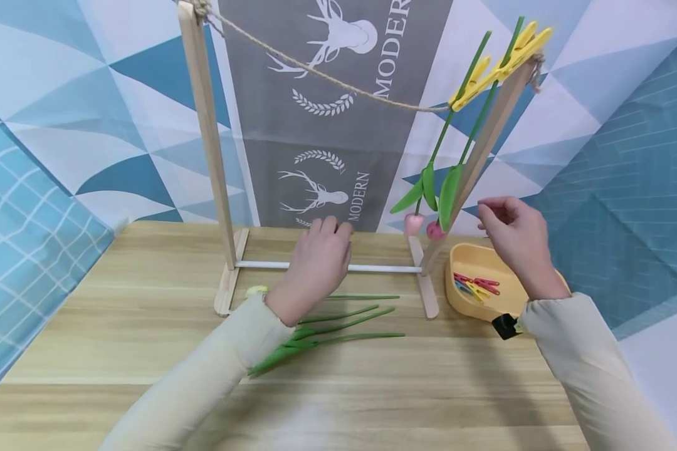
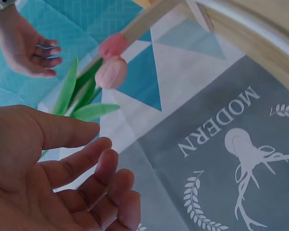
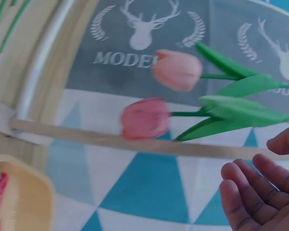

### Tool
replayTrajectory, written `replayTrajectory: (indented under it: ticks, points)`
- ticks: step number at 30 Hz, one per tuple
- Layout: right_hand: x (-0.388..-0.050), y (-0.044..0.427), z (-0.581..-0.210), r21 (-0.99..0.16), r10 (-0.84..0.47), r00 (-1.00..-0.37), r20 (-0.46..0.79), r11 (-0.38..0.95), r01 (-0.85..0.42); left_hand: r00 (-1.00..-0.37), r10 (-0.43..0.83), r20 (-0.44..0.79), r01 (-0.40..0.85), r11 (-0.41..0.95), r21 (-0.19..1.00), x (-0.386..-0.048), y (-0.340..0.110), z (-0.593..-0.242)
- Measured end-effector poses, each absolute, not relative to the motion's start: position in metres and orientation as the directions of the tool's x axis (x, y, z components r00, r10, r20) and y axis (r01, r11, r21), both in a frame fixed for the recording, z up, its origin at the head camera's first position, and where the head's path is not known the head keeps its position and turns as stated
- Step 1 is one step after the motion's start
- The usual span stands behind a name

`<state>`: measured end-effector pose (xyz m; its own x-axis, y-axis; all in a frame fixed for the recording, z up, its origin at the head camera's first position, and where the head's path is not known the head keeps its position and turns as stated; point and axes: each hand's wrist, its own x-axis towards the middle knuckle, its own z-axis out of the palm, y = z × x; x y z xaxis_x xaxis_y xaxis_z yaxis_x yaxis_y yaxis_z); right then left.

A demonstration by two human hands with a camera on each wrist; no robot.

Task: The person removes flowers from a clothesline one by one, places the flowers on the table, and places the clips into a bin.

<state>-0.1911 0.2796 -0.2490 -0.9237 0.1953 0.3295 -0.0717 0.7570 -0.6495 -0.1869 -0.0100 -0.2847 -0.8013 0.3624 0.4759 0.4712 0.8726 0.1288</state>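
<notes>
My left hand (image 1: 320,257) hovers over the table in front of the rack, fingers loosely bent and holding nothing; in the left wrist view the left palm (image 2: 19,163) is bare. Beside the right post my right hand (image 1: 516,235) is raised, also holding nothing, as the right wrist view confirms. Left of it a light pink tulip (image 1: 414,223) and a darker pink tulip (image 1: 435,232) hang blooms down. Yellow clothespins (image 1: 527,55) grip their stems at the twine's (image 1: 327,76) right end. Below the left hand several artificial flower stems (image 1: 355,336) lie on the table, blooms partly hidden by the forearm.
The wooden rack has a left post (image 1: 205,119), a right post (image 1: 499,122) and a white crossbar (image 1: 383,269). An orange-yellow bin (image 1: 457,300) holds several coloured clothespins (image 1: 476,285) under the right wrist. A patterned cloth backdrop (image 1: 146,69) stands behind the wooden table (image 1: 118,313).
</notes>
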Motion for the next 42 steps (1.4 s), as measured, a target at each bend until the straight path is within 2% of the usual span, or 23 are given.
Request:
replayTrajectory:
  ticks: [6, 9, 18, 25, 28, 32, 37, 42]
  points:
    - [-0.196, 0.266, -0.226, -0.700, 0.202, -0.870, 0.451, 0.685, -0.204, -0.785, 0.352, 0.509, 0.479, 0.867, 0.140, -0.202, -0.001, -0.268]
    - [-0.198, 0.260, -0.215, -0.703, 0.197, -0.853, 0.483, 0.668, -0.244, -0.779, 0.333, 0.532, 0.495, 0.847, 0.194, -0.209, 0.005, -0.258]
    - [-0.202, 0.245, -0.185, -0.696, 0.188, -0.793, 0.580, 0.621, -0.361, -0.851, 0.299, 0.432, 0.510, 0.667, 0.543, -0.228, 0.019, -0.235]
    - [-0.207, 0.237, -0.157, -0.624, 0.135, -0.741, 0.658, 0.648, -0.436, -0.851, 0.269, 0.452, 0.525, 0.422, 0.739, -0.242, 0.032, -0.224]
    - [-0.209, 0.234, -0.143, -0.617, 0.110, -0.756, 0.645, 0.659, -0.430, -0.850, 0.244, 0.467, 0.524, 0.307, 0.795, -0.247, 0.039, -0.221]
    - [-0.211, 0.236, -0.126, -0.608, 0.060, -0.811, 0.581, 0.694, -0.385, -0.856, 0.231, 0.462, 0.506, 0.203, 0.838, -0.251, 0.048, -0.214]
    - [-0.212, 0.238, -0.105, -0.604, 0.010, -0.871, 0.491, 0.724, -0.332, -0.861, 0.252, 0.442, 0.479, 0.110, 0.871, -0.255, 0.059, -0.206]
    - [-0.214, 0.237, -0.089, -0.530, -0.024, -0.914, 0.405, 0.808, -0.256, -0.852, 0.281, 0.442, 0.469, 0.037, 0.882, -0.259, 0.071, -0.198]
